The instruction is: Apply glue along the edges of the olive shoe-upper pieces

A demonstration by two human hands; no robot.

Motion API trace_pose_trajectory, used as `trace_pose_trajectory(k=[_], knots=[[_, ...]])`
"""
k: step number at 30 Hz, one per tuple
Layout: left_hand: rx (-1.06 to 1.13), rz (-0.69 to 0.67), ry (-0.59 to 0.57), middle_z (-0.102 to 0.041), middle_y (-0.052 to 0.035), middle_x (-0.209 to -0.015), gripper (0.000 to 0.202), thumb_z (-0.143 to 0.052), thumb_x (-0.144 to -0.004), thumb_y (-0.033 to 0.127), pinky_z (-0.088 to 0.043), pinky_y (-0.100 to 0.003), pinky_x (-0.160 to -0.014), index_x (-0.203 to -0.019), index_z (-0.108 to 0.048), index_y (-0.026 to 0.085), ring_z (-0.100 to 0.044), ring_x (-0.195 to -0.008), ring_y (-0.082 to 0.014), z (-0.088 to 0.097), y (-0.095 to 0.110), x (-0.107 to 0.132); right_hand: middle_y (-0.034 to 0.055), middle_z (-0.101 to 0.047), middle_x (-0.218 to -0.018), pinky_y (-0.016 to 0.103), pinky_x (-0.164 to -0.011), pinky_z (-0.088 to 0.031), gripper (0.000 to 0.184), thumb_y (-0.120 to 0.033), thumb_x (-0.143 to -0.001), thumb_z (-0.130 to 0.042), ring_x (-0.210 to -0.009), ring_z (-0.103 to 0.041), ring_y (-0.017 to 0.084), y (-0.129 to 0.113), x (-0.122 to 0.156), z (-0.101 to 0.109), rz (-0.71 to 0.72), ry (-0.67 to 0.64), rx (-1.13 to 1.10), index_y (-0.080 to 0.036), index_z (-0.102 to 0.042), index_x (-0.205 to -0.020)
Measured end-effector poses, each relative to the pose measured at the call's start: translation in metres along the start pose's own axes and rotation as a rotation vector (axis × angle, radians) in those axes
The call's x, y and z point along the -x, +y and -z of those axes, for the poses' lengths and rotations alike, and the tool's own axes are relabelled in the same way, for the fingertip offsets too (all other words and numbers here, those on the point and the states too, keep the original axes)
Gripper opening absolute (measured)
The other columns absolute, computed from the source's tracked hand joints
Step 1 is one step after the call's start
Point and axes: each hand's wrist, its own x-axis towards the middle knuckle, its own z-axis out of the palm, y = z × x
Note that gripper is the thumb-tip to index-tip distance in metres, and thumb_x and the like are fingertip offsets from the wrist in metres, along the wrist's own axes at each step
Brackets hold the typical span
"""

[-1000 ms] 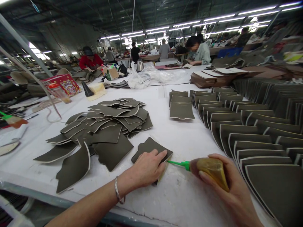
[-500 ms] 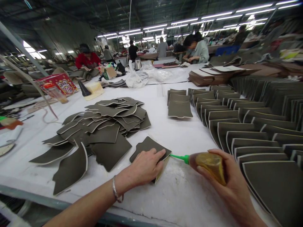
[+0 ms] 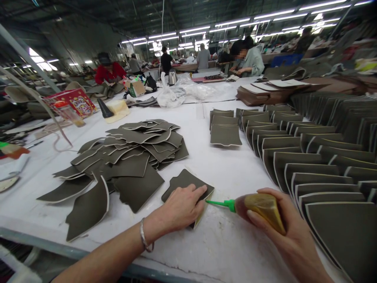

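My left hand (image 3: 179,208) lies fingers-down on a dark olive cut piece (image 3: 184,181) with a pale edge, pressing it flat on the white table (image 3: 224,243). My right hand (image 3: 282,228) is wrapped round a squeeze bottle of amber glue (image 3: 259,206). Its green nozzle (image 3: 219,203) points left and touches the piece's right edge by my left fingertips. A loose heap of the same olive pieces (image 3: 132,151) lies just left of it.
Rows of overlapping olive pieces (image 3: 309,165) fill the right side of the table, with a small stack (image 3: 225,133) behind. Brown sheets (image 3: 265,94), plastic bags (image 3: 176,96) and a red box (image 3: 73,103) sit farther back. Other people work at distant tables.
The nozzle tip has slid a little along the piece's right edge, toward me. My left hand stays pressed on the piece.
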Motion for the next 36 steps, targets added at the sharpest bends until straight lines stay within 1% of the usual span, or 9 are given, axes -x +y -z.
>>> trace_pose_trajectory(k=[5,10,12,16,22,24,28,33,36], knots=[[0.009,-0.009,0.014,-0.064,-0.0068,-0.107,0.044,-0.036,-0.095,0.029,-0.051,-0.04,-0.079,-0.138,-0.047,0.022,-0.066,-0.088,-0.0265,-0.002,-0.001,0.0,0.0006,-0.059,-0.104,0.026,-0.073,-0.049,0.047,-0.054,-0.082,-0.069,-0.086,-0.06,0.02,0.006,0.0,0.003,-0.03,0.042,-0.01,-0.028,-0.052,-0.117],[0.005,-0.01,0.019,-0.065,-0.007,-0.104,0.044,-0.036,-0.095,0.029,-0.051,-0.041,-0.079,-0.136,-0.048,0.021,-0.065,-0.088,-0.0269,-0.003,-0.002,-0.001,0.0008,-0.059,-0.102,0.026,-0.07,-0.049,0.046,-0.054,-0.083,-0.068,-0.084,-0.061,0.02,0.007,0.005,0.004,-0.04,-0.038,-0.027,-0.027,-0.052,-0.117],[0.008,-0.009,0.021,-0.065,-0.0071,-0.104,0.043,-0.036,-0.095,0.029,-0.051,-0.041,-0.079,-0.136,-0.048,0.021,-0.065,-0.09,-0.0273,-0.004,-0.002,0.0,0.0009,-0.059,-0.101,0.027,-0.07,-0.049,0.048,-0.055,-0.081,-0.068,-0.083,-0.061,0.021,0.008,0.003,0.003,-0.048,-0.016,-0.041,-0.027,-0.052,-0.116],[0.017,-0.015,0.026,-0.065,-0.0073,-0.105,0.043,-0.036,-0.095,0.029,-0.051,-0.041,-0.079,-0.136,-0.048,0.022,-0.066,-0.091,-0.0277,-0.005,-0.002,0.0,0.0014,-0.059,-0.103,0.029,-0.073,-0.046,0.05,-0.057,-0.078,-0.07,-0.085,-0.059,0.022,0.004,0.0,0.0,-0.07,0.071,-0.032,-0.026,-0.054,-0.114],[0.0,-0.016,0.037,-0.065,-0.0065,-0.1,0.043,-0.036,-0.095,0.028,-0.051,-0.042,-0.075,-0.135,-0.049,0.021,-0.066,-0.084,-0.0279,-0.005,-0.002,-0.001,-0.0018,-0.059,-0.099,0.027,-0.076,-0.043,0.045,-0.054,-0.081,-0.065,-0.085,-0.058,0.021,-0.022,0.013,-0.006,-0.188,-0.053,-0.164,-0.028,-0.051,-0.115],[0.004,-0.017,0.042,-0.065,-0.0064,-0.1,0.043,-0.036,-0.095,0.028,-0.051,-0.042,-0.074,-0.135,-0.049,0.021,-0.066,-0.084,-0.0279,-0.005,-0.002,0.0,-0.0017,-0.059,-0.098,0.027,-0.076,-0.042,0.045,-0.053,-0.081,-0.066,-0.084,-0.058,0.021,-0.027,0.014,-0.007,-0.189,-0.048,-0.178,-0.027,-0.052,-0.114],[0.005,-0.011,0.048,-0.065,-0.0064,-0.1,0.042,-0.037,-0.095,0.03,-0.051,-0.041,-0.074,-0.134,-0.05,0.021,-0.066,-0.084,-0.0274,-0.006,-0.003,0.0,-0.0013,-0.059,-0.1,0.026,-0.076,-0.042,0.045,-0.053,-0.079,-0.067,-0.087,-0.057,0.021,-0.03,0.014,-0.008,-0.182,0.016,-0.127,-0.026,-0.053,-0.112],[0.019,0.009,0.042,-0.065,-0.0068,-0.1,0.044,-0.038,-0.094,0.027,-0.05,-0.04,-0.076,-0.136,-0.049,0.022,-0.065,-0.084,-0.0268,-0.006,-0.001,-0.001,-0.0018,-0.063,-0.094,0.025,-0.073,-0.044,0.049,-0.056,-0.076,-0.069,-0.083,-0.06,0.021,-0.032,0.029,-0.012,-0.278,-0.053,-0.245,-0.027,-0.053,-0.112],[0.048,0.029,0.039,-0.065,-0.008,-0.104,0.046,-0.037,-0.093,0.026,-0.049,-0.041,-0.078,-0.138,-0.047,0.021,-0.065,-0.088,-0.0276,-0.006,0.0,-0.002,-0.0009,-0.065,-0.095,0.022,-0.075,-0.046,0.052,-0.054,-0.075,-0.073,-0.086,-0.062,0.02,-0.023,0.033,-0.012,-0.353,-0.078,-0.368,-0.026,-0.054,-0.114]])
